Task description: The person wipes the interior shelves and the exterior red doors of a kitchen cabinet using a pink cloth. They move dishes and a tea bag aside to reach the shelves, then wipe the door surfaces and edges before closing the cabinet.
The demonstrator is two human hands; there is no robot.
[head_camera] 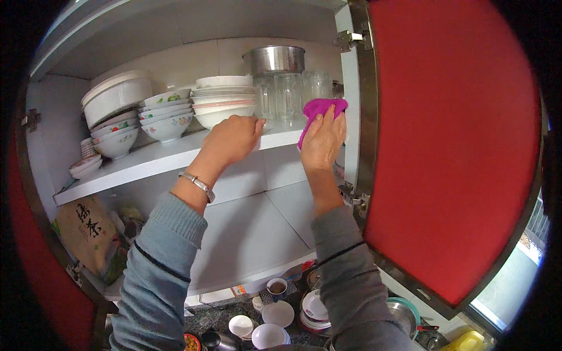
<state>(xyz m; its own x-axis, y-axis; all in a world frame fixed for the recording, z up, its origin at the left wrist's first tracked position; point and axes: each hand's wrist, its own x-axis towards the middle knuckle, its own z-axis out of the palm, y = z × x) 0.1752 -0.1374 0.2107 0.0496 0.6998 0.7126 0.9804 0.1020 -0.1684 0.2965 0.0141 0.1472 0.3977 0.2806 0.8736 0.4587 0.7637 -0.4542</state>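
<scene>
My right hand [324, 142] holds a magenta cleaning cloth [322, 107] at the right end of the cabinet shelf [167, 163], close to the side wall. The cloth lies beneath my fingers, near the glass tumblers [287, 94]. My left hand [235, 138], a silver bracelet at its wrist, is at the shelf's front edge with its fingers curled; what they close on is hidden. Just behind it rises a stack of white bowls and plates [224, 98]. Further left stand stacked floral bowls [167, 118] and a white oval dish [116, 94] on top of other bowls.
A metal pot [275, 59] rests on the tumblers. The red cabinet door [452, 149] stands open at the right. A printed bag [88, 232] sits on the lower shelf. Below, bowls [268, 335] and plates [315, 305] crowd the dark counter [206, 313], beside a teal basin [410, 309].
</scene>
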